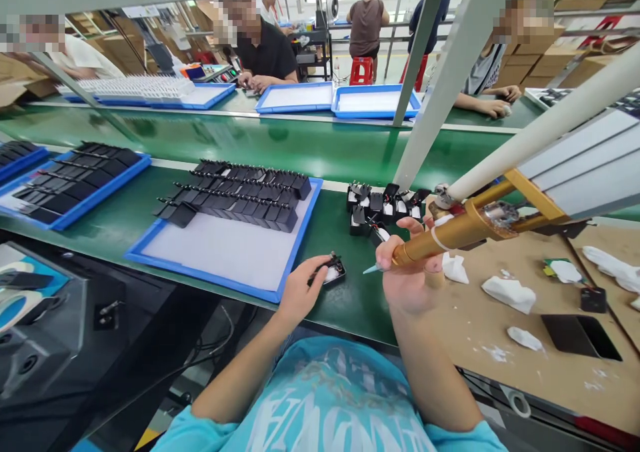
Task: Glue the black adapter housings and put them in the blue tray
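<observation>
My left hand (299, 291) grips a small black plastic case (334, 273) at the edge of the green bench; white material shows inside it. In my right hand (410, 279) is a gold-coloured glue dispensing gun (430, 242), its pale blue nozzle (371, 269) pointing left, a little apart from the case. Beyond my hands a cluster of open black cases (383, 205) with white filling and wires stands on the bench. To the left, a blue-rimmed tray (200, 269) holds rows of black boxes (240, 195) on a white liner.
Another blue tray (100, 185) of black boxes lies at far left. Cardboard (470, 345) at right carries white scraps (509, 293) and a dark open box (580, 335). Slanted metal posts (425, 112) cross ahead. Across the bench, a person in black (267, 52) works near blue trays (295, 97).
</observation>
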`<state>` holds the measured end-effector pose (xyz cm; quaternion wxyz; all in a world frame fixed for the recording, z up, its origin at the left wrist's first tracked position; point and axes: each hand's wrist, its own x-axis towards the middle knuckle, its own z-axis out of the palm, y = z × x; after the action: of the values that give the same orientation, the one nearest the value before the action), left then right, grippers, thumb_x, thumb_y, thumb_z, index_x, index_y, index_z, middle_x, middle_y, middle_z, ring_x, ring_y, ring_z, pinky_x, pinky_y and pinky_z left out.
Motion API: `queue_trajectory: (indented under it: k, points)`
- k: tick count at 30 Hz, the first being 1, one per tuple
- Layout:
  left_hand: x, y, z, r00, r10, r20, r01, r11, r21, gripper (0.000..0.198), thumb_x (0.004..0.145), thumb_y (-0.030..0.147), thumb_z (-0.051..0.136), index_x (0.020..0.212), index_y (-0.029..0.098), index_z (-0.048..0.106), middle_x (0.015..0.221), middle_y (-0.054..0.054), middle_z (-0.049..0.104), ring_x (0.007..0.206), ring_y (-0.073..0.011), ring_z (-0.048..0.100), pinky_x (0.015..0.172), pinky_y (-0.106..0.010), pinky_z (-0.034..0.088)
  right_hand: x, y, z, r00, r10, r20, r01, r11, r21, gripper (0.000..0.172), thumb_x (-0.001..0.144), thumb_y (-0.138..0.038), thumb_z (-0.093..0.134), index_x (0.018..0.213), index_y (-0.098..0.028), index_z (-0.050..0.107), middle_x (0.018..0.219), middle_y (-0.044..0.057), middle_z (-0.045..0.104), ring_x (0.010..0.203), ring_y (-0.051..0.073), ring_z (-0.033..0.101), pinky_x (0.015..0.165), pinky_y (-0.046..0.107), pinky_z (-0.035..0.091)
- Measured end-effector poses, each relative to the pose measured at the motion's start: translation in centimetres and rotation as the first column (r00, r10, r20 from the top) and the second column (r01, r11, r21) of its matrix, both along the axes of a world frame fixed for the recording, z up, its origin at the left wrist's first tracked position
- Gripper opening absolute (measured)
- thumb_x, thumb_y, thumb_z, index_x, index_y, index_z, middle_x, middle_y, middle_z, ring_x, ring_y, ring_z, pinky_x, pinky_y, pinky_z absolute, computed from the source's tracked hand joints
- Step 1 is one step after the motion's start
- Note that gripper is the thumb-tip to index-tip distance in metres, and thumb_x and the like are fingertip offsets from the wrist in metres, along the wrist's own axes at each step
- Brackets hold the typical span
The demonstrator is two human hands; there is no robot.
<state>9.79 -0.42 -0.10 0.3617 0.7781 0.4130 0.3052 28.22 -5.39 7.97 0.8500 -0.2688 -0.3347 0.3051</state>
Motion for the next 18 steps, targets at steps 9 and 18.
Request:
queue_trajectory:
  k: [9,18]
  points:
    - [1.5,-1.1,0.6,0.967,0.048,-0.252,-0.009,0.988,0.153,0.030,0.084,0.041,0.065,0.108,0.026,0.057,0.091,-0.002,0.072,0.080,-0.0216,0.069,0.067,-0.031,0.051,-2.1,0.9,0.5,1.000,-0.024,0.003,0.024,0.999,-0.022,0.037,0.079,-0.049,0.058,0.111,-0.032,0.055,0.103,0.000,0.058,0.045,0.006,0.051,0.043,0.028,0.042]
    - [1.3,-1.1,3.1,0.989,-0.044,-0.141,0.068,0.982,0.177,0.030,0.076,0.032,0.068,0.103,0.024,0.059,0.089,-0.002,0.067,0.078,-0.0194,0.063,0.069,-0.030,0.048,-2.5,0.8,0.8,1.000,-0.030,0.010,0.030,0.996,-0.086,0.040,0.075,-0.055,0.059,0.108,-0.031,0.057,0.102,0.000,0.059,0.043,0.005,0.047,0.043,0.027,0.042]
